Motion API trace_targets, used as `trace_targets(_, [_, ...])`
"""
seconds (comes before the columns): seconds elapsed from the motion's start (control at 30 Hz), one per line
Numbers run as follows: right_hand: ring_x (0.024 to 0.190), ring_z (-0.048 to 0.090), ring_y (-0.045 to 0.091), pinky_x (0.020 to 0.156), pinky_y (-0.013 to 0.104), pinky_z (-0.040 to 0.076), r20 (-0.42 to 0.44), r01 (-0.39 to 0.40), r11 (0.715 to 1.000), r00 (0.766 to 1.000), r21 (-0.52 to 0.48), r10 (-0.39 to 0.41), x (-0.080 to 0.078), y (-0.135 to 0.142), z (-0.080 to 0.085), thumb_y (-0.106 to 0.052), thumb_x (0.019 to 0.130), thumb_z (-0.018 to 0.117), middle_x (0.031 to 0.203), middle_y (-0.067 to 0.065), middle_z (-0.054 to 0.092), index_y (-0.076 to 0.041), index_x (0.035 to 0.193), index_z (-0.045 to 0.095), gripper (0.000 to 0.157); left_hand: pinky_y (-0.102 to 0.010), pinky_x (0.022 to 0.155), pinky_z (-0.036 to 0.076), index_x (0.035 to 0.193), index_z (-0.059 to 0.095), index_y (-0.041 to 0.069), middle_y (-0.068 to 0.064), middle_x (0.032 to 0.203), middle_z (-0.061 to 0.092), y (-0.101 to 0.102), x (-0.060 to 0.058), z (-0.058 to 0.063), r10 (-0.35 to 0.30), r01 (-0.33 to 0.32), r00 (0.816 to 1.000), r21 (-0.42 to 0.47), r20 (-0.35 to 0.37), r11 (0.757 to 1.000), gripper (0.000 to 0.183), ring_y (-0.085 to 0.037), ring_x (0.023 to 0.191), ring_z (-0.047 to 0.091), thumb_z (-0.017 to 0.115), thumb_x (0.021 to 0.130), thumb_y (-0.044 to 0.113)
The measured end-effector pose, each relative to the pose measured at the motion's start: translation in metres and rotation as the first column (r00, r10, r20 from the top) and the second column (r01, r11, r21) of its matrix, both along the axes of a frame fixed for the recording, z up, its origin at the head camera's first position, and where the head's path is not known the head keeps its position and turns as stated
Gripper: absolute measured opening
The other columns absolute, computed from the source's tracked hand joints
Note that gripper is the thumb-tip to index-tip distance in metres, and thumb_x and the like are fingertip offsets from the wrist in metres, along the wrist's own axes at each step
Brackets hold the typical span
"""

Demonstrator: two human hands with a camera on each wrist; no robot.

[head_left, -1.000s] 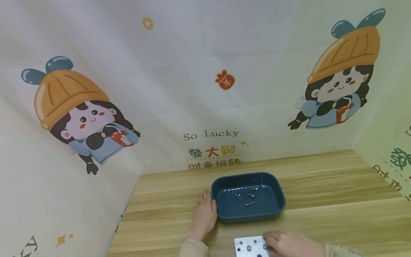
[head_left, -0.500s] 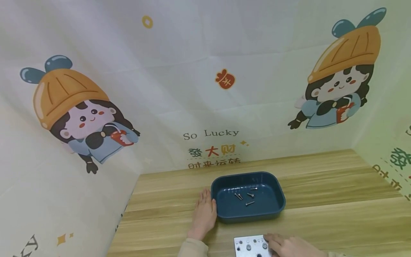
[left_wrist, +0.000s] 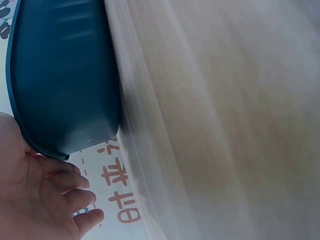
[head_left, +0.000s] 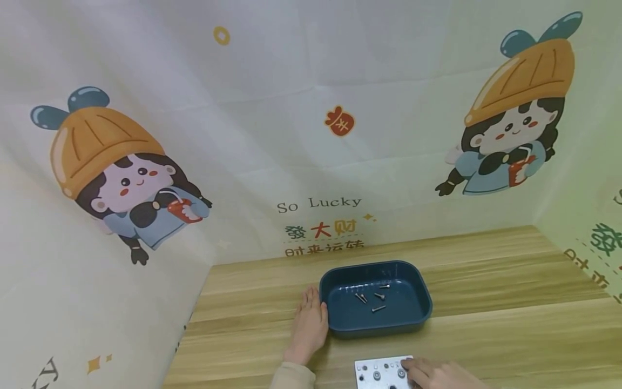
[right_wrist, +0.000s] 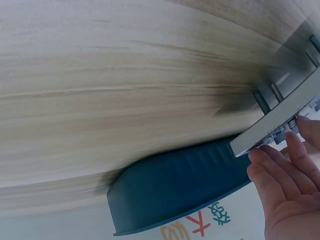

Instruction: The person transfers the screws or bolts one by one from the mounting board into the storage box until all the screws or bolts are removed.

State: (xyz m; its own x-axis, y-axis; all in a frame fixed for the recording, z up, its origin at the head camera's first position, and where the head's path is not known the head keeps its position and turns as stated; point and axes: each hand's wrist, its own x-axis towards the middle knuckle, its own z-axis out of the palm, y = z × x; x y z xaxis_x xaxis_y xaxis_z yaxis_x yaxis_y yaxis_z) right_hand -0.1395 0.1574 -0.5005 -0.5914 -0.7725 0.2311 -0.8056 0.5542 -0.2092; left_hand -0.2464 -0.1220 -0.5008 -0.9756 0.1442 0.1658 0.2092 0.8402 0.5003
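Observation:
My left hand [head_left: 309,327] rests beside the left end of a dark blue tray [head_left: 371,329], fingers extended and the thumb side at its rim. In the left wrist view its fingers [left_wrist: 75,197] lie relaxed past the tray's end. A silver metal plate [head_left: 381,382] with holes and bolts lies in front of the tray, cut off by the frame's bottom. At the plate's right edge my right hand [head_left: 439,374] has its thumb and index finger around a bolt head [right_wrist: 293,123]. Threaded shanks [right_wrist: 261,102] stick out from the plate's underside.
Several loose bolts [head_left: 378,308] lie inside the tray. A wood-grain table [head_left: 495,281] carries everything. Behind it and at both sides hangs a pale printed cloth [head_left: 272,135] with cartoon figures and lettering.
My right fingers have shifted slightly at the plate's right corner, uncovering more of its edge. The left hand, tray and loose bolts have stayed put.

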Motion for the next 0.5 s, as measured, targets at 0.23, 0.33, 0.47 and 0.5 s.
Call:
trace_targets(0.23, [0.098, 0.071, 0.015, 0.075, 0.028, 0.061, 0.129, 0.055, 0.998, 0.990, -0.001, -0.055, 0.0029, -0.0029, 0.0033, -0.048, 0.098, 0.055, 0.114, 0.013, 0.072, -0.018, 0.091, 0.065, 0.033, -0.061, 0.115, 0.029, 0.142, 0.038, -0.016, -0.033, 0.152, 0.035, 0.0003, -0.0013, -0.0036, 0.013, -0.014, 1.000, -0.006, -0.013, 1.000, 0.050, -0.047, 0.143, 0.032, 0.038, 0.105, 0.016])
trace_targets(0.33, [0.100, 0.070, 0.016, 0.075, 0.026, 0.061, 0.107, 0.037, 0.999, 0.994, 0.018, -0.039, 0.0019, -0.0029, 0.0031, -0.048, 0.099, 0.053, 0.115, 0.014, 0.071, -0.017, 0.091, 0.064, 0.033, -0.061, 0.115, 0.028, 0.143, 0.038, -0.016, -0.032, 0.152, 0.035, 0.0007, -0.0014, -0.0036, 0.014, -0.014, 1.000, -0.003, -0.009, 1.000, 0.050, -0.047, 0.143, 0.032, 0.039, 0.105, 0.016])
trace_targets(0.47, [0.100, 0.071, 0.020, 0.074, 0.027, 0.061, 0.015, 0.012, 0.999, 1.000, 0.041, -0.013, 0.0015, -0.0032, 0.0011, -0.045, 0.101, 0.051, 0.115, 0.017, 0.070, -0.015, 0.089, 0.063, 0.034, -0.061, 0.116, 0.027, 0.143, 0.037, -0.016, -0.032, 0.153, 0.034, 0.0009, -0.0008, -0.0025, 0.011, -0.011, 1.000, -0.002, -0.001, 1.000, 0.050, -0.048, 0.143, 0.031, 0.038, 0.105, 0.017])
trace_targets(0.5, [0.100, 0.071, 0.021, 0.073, 0.027, 0.061, -0.009, 0.012, 0.999, 1.000, 0.044, -0.011, 0.0019, -0.0035, 0.0004, -0.046, 0.101, 0.051, 0.115, 0.017, 0.070, -0.015, 0.089, 0.062, 0.035, -0.061, 0.116, 0.027, 0.143, 0.037, -0.016, -0.032, 0.153, 0.034, 0.0010, -0.0007, -0.0021, 0.010, -0.010, 1.000, -0.004, -0.001, 1.000, 0.050, -0.048, 0.143, 0.031, 0.038, 0.105, 0.017])
